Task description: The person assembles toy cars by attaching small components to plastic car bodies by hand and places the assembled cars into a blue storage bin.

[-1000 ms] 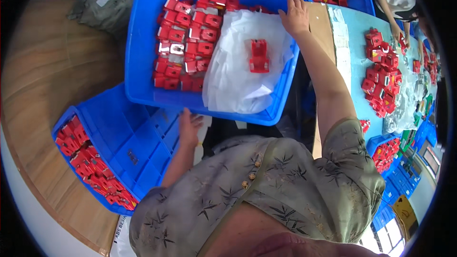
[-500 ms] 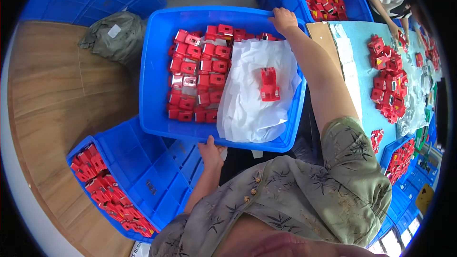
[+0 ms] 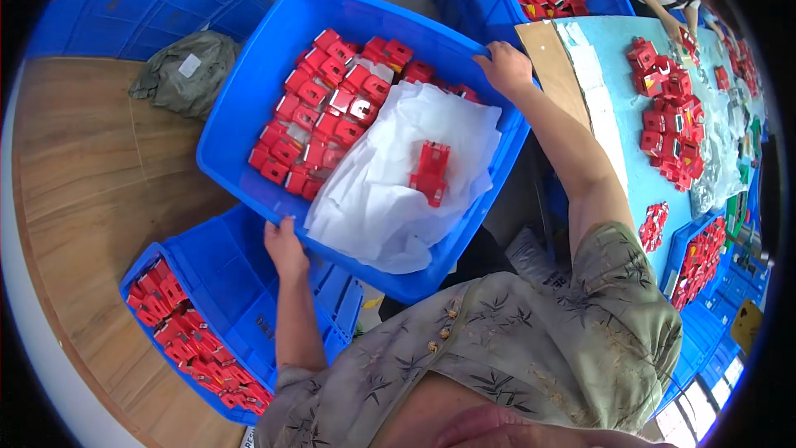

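Two hands, left hand (image 3: 284,249), right hand (image 3: 506,69), gripping one blue bin (image 3: 249,99)

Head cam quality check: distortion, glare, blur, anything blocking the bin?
Head view: strong fisheye bend, black corners; even lighting, no hard shadows. White plastic sheet is bright but keeps detail. Left hand and right hand on blue bin sharp. Chin and shirt block the lower edge.

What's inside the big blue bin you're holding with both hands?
The blue bin, gripped by the left hand and right hand, holds packed red parts, a crumpled white plastic sheet and one red part on top. Anything beneath the sheet is hidden.
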`<control>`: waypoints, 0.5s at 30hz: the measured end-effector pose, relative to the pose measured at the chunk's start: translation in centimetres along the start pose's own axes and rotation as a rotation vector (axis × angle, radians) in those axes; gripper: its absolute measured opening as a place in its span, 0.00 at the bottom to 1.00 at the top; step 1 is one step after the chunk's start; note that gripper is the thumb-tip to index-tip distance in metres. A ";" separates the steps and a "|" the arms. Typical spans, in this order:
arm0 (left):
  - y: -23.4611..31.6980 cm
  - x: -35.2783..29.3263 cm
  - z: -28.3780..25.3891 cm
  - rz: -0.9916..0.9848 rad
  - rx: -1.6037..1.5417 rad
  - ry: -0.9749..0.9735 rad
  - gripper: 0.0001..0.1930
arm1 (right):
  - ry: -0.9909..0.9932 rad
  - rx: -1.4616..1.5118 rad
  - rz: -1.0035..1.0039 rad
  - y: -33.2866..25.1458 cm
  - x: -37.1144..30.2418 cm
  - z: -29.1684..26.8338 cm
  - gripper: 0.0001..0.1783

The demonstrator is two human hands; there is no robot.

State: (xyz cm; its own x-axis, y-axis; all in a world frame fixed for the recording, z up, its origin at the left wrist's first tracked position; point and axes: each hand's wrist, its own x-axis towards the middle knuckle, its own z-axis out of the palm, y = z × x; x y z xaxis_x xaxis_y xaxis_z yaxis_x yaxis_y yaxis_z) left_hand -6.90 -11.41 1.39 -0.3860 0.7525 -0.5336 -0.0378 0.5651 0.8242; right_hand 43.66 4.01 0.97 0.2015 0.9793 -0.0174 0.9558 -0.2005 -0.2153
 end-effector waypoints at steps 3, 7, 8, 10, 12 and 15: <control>2.3 3.5 -0.1 0.158 0.002 0.060 0.10 | 0.064 0.064 0.074 0.5 -5.2 -0.7 0.22; 3.2 10.0 -1.2 0.269 0.194 -0.036 0.12 | 0.065 0.166 0.239 0.8 -13.2 0.1 0.21; 3.5 11.4 -0.9 0.309 0.218 -0.081 0.13 | 0.029 0.211 0.245 0.8 -15.2 0.5 0.21; 5.3 13.0 0.1 0.327 0.350 -0.093 0.14 | -0.022 0.295 0.277 0.1 -19.5 0.9 0.22; 6.4 15.3 0.5 0.342 0.483 -0.098 0.15 | -0.136 0.369 0.344 -1.9 -23.4 0.6 0.20; 6.8 20.7 1.4 0.352 0.576 -0.119 0.18 | -0.324 0.551 0.420 -4.6 -28.0 1.5 0.19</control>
State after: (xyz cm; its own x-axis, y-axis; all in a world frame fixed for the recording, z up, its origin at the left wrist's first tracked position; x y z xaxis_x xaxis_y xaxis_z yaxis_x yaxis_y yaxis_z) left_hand -13.80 8.46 -4.31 -0.1805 0.9377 -0.2970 0.5803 0.3453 0.7376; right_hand 33.29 -22.43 1.04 0.3705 0.7995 -0.4727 0.5504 -0.5990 -0.5816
